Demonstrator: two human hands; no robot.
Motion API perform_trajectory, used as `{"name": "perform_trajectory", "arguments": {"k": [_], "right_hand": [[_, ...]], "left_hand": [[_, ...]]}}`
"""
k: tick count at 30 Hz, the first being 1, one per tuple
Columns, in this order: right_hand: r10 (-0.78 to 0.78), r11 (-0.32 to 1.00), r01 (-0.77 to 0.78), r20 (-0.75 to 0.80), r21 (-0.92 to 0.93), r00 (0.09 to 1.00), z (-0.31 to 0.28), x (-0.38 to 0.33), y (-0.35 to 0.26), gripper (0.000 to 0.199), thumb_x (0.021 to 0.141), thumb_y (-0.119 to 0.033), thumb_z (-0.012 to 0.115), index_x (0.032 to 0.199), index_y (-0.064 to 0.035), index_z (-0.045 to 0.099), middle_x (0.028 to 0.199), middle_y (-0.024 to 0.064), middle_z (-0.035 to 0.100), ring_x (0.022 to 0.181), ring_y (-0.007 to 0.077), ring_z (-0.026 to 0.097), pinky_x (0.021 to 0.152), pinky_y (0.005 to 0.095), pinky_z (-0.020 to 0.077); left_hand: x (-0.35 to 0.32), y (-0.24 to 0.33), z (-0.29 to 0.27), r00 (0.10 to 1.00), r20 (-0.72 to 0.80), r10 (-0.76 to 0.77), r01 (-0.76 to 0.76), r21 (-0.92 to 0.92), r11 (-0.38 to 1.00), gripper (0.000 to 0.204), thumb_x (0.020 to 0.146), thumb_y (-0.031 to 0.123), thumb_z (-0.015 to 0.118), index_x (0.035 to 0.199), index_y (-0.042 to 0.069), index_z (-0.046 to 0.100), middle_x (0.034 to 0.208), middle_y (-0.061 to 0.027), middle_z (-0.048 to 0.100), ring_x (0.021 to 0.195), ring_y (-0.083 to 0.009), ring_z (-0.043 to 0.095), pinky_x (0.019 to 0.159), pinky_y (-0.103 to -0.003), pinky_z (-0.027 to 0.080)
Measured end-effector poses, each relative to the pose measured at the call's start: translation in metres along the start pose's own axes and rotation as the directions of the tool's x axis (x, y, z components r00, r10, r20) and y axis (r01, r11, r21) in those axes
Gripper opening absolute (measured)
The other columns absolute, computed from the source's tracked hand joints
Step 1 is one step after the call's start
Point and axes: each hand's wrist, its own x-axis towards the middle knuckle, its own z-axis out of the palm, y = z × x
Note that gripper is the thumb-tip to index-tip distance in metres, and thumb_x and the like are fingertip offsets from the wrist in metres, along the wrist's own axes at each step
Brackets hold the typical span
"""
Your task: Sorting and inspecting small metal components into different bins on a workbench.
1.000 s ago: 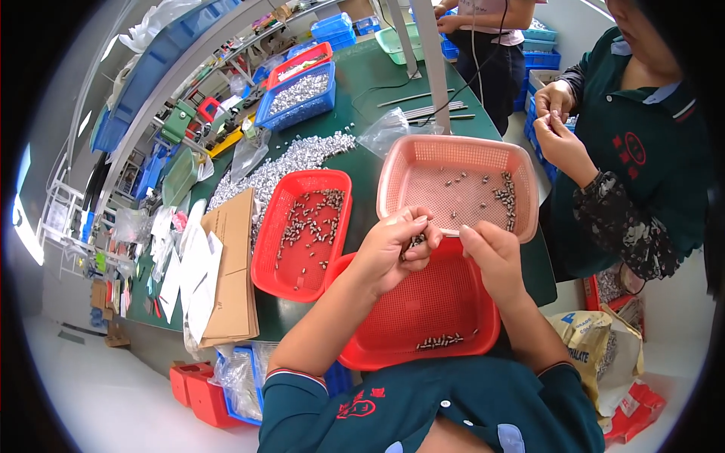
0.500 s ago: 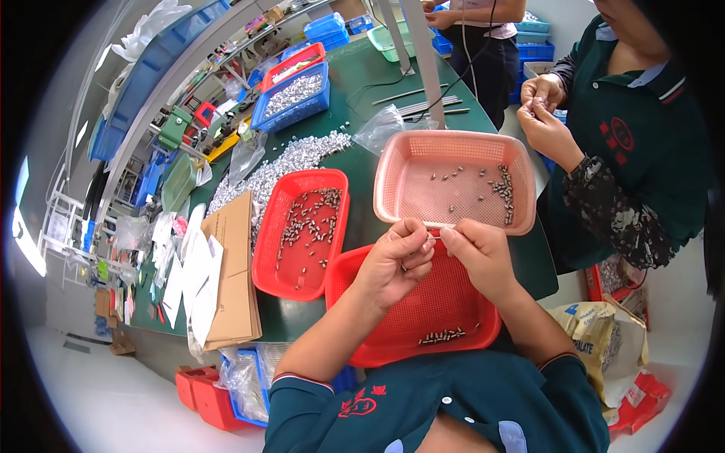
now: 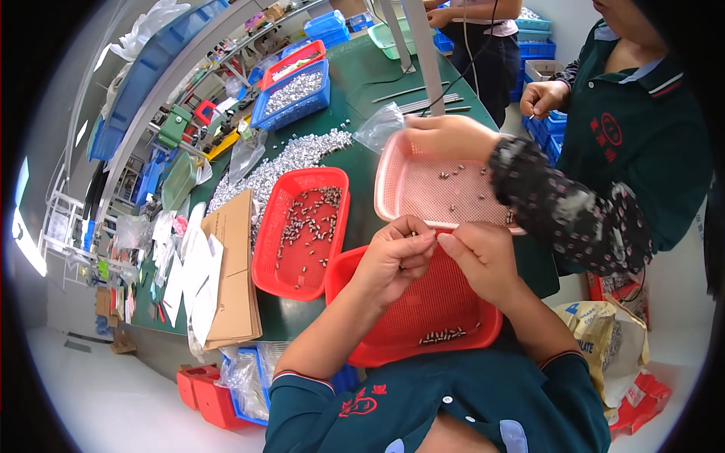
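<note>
My left hand [image 3: 394,255] and my right hand [image 3: 483,255] meet fingertip to fingertip above a red mesh tray [image 3: 362,340], pinching a tiny metal part between them that is too small to make out. A short row of small metal parts [image 3: 444,335] lies near that tray's front edge. Just beyond my hands sits a pink mesh tray [image 3: 389,198] with scattered metal pieces. A co-worker's hand [image 3: 445,136] on a patterned sleeve reaches over the pink tray.
Left of my hands, a second red tray [image 3: 264,264] holds several metal parts. A loose heap of silver parts [image 3: 291,157], a cardboard piece [image 3: 234,279], white papers and blue bins [image 3: 294,94] lie on the green table. Bags sit on the floor at right.
The co-worker's arm has come in from the right and now reaches over the pink tray. My hands stay together over the red tray.
</note>
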Motion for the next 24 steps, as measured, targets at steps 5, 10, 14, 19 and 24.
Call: {"name": "perform_trajectory", "arguments": {"k": [5,10,14,19,24], "right_hand": [[0.115,0.988,-0.122,0.075,0.092,0.991,0.002,0.0,0.008,0.027,0.086,-0.012,0.06,0.064,0.0011,0.053,0.053,0.0069,0.044,0.048,0.0114,0.043,0.047,0.0274,0.0336],[0.222,0.954,-0.236,0.093,0.186,0.971,0.001,-0.003,0.006,0.021,0.089,-0.013,0.056,0.074,0.0009,0.061,0.059,0.0049,0.052,0.055,0.007,0.047,0.051,0.0242,0.0374],[-0.09,0.993,0.092,0.028,-0.08,0.996,0.004,0.002,0.005,0.021,0.082,-0.01,0.063,0.065,-0.0011,0.055,0.056,0.0097,0.051,0.049,0.0205,0.051,0.046,0.0316,0.038],[-0.078,0.997,0.078,0.02,-0.004,0.997,0.005,0.006,0.005,0.022,0.078,-0.008,0.065,0.061,-0.0018,0.052,0.056,0.0117,0.05,0.049,0.0268,0.051,0.045,0.0342,0.0381],[0.174,0.962,-0.177,0.033,0.207,0.984,0.007,-0.001,0.008,0.027,0.085,-0.009,0.061,0.061,-0.0003,0.052,0.053,0.0049,0.045,0.048,0.0104,0.044,0.045,0.0273,0.0339]], "left_hand": [[-0.002,-0.003,0.003,0.998,-0.056,-0.013,0.013,0.011,1.0,0.01,0.09,0.014,0.057,0.084,0.006,0.054,0.068,-0.0017,0.05,0.047,-0.0029,0.031,0.042,-0.017,0.023],[-0.006,0.001,0.008,0.993,-0.09,-0.076,0.091,0.182,0.979,0.019,0.092,0.025,0.054,0.09,0.006,0.056,0.067,-0.0009,0.05,0.046,-0.0033,0.029,0.041,-0.017,0.022],[-0.004,0.002,0.001,0.983,-0.149,-0.107,0.141,0.234,0.962,0.027,0.091,0.031,0.055,0.078,0.007,0.058,0.058,0.0024,0.046,0.042,-0.0019,0.027,0.039,-0.017,0.019],[-0.005,0.003,-0.002,0.988,-0.093,-0.125,0.142,0.209,0.968,0.027,0.092,0.03,0.054,0.076,0.008,0.057,0.055,0.0011,0.045,0.042,-0.0037,0.028,0.039,-0.018,0.02],[-0.007,0.005,-0.004,0.988,-0.123,-0.089,0.125,0.325,0.938,0.029,0.092,0.03,0.054,0.073,0.009,0.055,0.054,0.0019,0.043,0.041,-0.0044,0.028,0.038,-0.019,0.02]]}}
